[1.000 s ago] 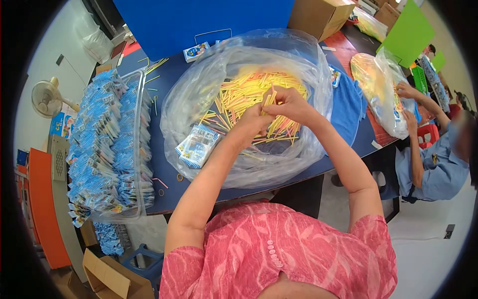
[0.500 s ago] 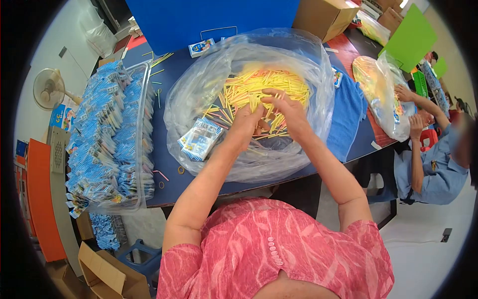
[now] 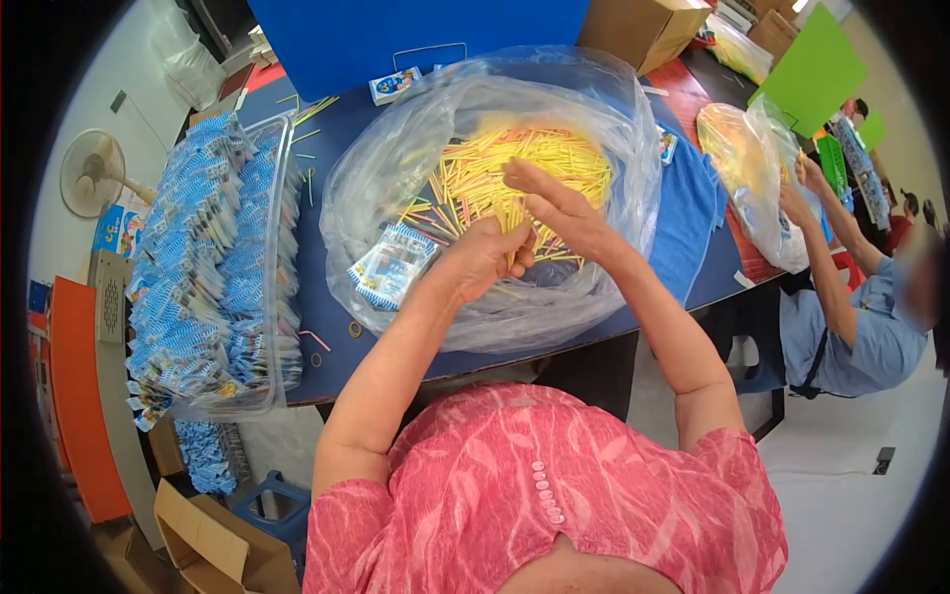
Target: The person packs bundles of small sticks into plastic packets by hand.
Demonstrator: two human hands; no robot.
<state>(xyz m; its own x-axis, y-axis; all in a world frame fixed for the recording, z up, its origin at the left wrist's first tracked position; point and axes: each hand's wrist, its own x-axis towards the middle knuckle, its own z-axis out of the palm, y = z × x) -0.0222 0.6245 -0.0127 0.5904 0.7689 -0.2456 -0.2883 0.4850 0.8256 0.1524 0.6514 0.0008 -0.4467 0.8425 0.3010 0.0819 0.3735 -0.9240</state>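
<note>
A large clear plastic bag (image 3: 346, 188) lies wide open on the table, rolled down around a heap of thin yellow and pink straw-like sticks (image 3: 554, 148). My left hand (image 3: 487, 259) is closed around a small bunch of yellow sticks (image 3: 507, 213) that point upward. Close on its right, my right hand (image 3: 569, 213) has its fingers stretched out over the heap, palm turned toward the bunch. I see nothing held in it. Blue-and-white printed packets (image 3: 394, 265) lie fanned at the bag's front left, by my left wrist.
A clear plastic bin (image 3: 280, 327) packed with rows of blue packets (image 3: 193, 267) stands on the left. Behind the bag rises a blue panel (image 3: 426, 25); a cardboard box (image 3: 643, 35) sits beside it. A blue towel (image 3: 688, 218) lies right. Another person (image 3: 841, 317) works at the far right.
My left hand has moved down slightly and turned with the sticks. My right hand's fingers have straightened and come away from the bunch. The other person's hands have risen.
</note>
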